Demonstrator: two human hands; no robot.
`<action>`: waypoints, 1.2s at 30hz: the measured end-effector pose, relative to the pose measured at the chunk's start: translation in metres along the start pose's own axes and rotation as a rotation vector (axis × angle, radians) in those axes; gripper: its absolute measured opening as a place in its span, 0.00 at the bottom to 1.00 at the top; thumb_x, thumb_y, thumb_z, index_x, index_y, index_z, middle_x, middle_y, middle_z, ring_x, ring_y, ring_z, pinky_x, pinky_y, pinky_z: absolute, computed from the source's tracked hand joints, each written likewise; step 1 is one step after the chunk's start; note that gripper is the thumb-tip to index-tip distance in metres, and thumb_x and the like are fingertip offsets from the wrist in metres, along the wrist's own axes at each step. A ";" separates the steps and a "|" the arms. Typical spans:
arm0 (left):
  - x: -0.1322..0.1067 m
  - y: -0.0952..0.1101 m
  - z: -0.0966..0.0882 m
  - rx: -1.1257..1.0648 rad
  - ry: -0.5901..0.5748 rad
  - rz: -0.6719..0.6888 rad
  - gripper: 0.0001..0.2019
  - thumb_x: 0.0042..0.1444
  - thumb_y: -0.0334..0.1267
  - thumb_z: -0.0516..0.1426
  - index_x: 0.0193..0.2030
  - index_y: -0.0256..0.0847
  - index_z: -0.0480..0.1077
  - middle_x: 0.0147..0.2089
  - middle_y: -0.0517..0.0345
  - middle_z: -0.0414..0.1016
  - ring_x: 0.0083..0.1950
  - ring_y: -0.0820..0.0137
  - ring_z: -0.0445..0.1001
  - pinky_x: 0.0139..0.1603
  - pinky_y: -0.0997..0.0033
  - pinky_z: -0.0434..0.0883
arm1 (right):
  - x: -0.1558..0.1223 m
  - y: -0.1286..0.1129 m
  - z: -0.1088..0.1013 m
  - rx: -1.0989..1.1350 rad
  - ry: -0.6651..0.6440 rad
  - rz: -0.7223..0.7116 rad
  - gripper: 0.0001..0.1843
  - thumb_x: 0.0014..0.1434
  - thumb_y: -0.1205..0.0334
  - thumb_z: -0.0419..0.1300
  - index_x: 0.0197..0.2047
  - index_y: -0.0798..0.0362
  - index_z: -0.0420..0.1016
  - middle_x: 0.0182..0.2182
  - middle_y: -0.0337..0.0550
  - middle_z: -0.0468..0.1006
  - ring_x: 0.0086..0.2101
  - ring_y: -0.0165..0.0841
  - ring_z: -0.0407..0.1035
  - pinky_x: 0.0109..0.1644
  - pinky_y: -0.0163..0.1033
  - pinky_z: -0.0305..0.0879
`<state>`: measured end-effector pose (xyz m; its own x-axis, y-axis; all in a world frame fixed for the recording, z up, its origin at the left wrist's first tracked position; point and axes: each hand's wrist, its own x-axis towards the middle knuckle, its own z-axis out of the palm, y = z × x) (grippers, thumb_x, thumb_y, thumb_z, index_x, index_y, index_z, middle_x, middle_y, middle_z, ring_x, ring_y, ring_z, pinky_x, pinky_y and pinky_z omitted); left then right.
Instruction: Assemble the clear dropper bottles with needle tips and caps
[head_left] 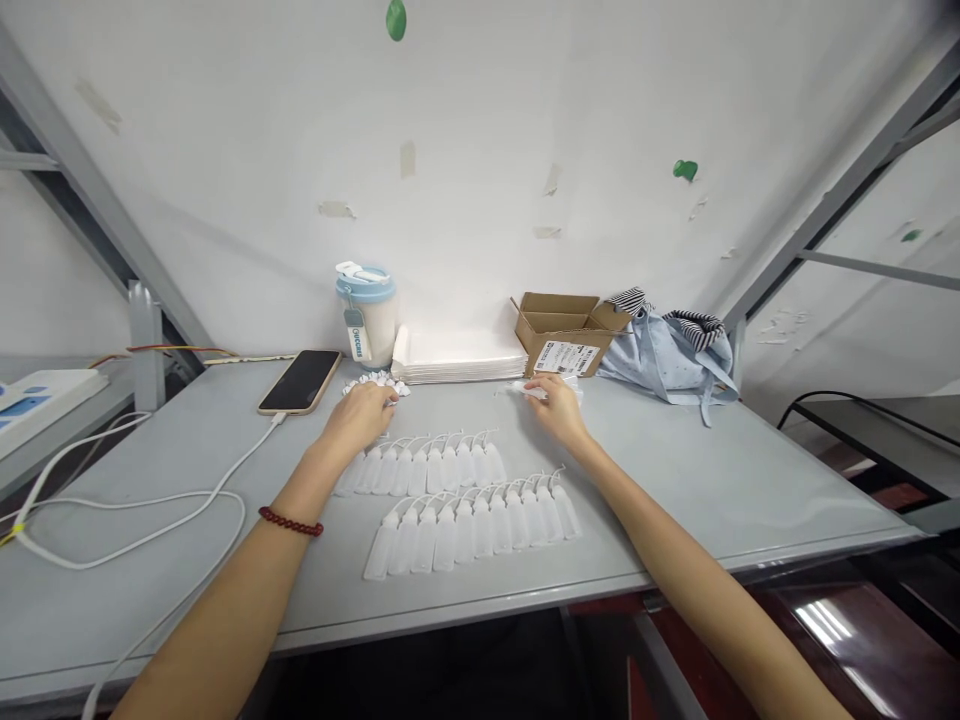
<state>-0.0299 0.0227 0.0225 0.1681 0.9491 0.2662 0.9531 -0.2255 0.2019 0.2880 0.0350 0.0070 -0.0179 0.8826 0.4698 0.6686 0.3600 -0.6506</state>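
My left hand [364, 415] is at a pile of small white pieces [384, 379], which look like caps, with its fingers curled together. What sits in those fingers, if anything, is hidden. My right hand [556, 405] is closed at some small clear-white plastic pieces [517, 386] in front of the cardboard box; I cannot make out what its fingertips grip. Between and below the hands lie two rows of translucent white squeeze bottles [480, 525], each with a thin white strap at its neck. My left wrist and forearm partly cover the left end of the back row.
A stack of white trays or sheets [461, 360], a blue-lidded cup [367, 320], an open cardboard box [566, 340] and a light-blue cloth bag [667, 355] line the wall. A phone [301, 381] with a white charging cable [225, 480] lies at left.
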 end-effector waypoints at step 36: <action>-0.005 0.015 -0.003 0.036 -0.113 -0.005 0.12 0.55 0.33 0.48 0.37 0.40 0.73 0.38 0.46 0.73 0.43 0.56 0.72 0.42 0.63 0.67 | -0.032 -0.066 -0.010 0.029 -0.795 0.065 0.19 0.49 0.61 0.56 0.12 0.53 0.57 0.10 0.35 0.66 0.14 0.23 0.53 0.18 0.32 0.45</action>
<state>-0.0174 0.0142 0.0274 0.1887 0.9693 0.1574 0.9621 -0.2146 0.1683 0.2523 -0.0197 0.0408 -0.5114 0.8496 -0.1290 0.6674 0.2980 -0.6825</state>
